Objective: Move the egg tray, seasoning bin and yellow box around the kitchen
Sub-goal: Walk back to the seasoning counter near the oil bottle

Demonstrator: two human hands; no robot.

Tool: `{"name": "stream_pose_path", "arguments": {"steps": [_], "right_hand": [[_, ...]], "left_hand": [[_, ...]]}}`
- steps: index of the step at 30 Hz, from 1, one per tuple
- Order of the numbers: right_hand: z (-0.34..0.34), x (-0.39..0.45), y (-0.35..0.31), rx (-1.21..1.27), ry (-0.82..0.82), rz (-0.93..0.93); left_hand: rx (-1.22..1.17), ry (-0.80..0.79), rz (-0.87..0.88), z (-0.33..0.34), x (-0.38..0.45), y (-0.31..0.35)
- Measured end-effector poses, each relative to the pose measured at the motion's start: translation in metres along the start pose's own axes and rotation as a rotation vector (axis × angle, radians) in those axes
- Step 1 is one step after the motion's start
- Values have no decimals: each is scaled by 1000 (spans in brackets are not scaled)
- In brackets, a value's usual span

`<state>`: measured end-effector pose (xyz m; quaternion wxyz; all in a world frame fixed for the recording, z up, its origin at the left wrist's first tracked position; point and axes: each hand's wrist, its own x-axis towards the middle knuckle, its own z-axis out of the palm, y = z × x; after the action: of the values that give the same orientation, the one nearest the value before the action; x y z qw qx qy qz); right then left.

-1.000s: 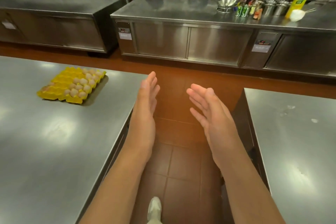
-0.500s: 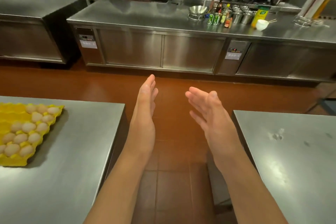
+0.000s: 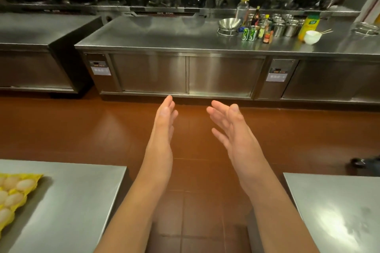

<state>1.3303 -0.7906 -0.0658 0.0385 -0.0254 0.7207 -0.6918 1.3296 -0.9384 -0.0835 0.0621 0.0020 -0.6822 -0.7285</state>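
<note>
Standing over red floor tiles (image 3: 82,129) between two steel worktops: the left worktop (image 3: 82,201) carries the yellow egg tray (image 3: 12,197) at its left edge, half out of view. Both grips are wide and empty, left hand (image 3: 162,129) and right hand (image 3: 232,129) palms facing, well apart from the tray.

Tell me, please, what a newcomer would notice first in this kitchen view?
Two bare hands, left hand and right hand, held open and empty over the red-brown tiled floor. At lower left, a yellow plastic egg tray sits on a steel table, cut off by the frame.
</note>
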Motion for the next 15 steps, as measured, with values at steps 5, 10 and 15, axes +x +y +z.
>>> {"name": "stream_pose_path", "arguments": {"steps": [5, 10, 15], "right_hand": [[5, 71, -2, 27, -36, 7], [9, 153, 1, 16, 30, -9], [15, 233, -15, 35, 106, -55]], "left_hand": [[-49, 71, 23, -10, 67, 1], [-58, -5, -30, -18, 150, -9], [-125, -49, 25, -22, 242, -12]]}}
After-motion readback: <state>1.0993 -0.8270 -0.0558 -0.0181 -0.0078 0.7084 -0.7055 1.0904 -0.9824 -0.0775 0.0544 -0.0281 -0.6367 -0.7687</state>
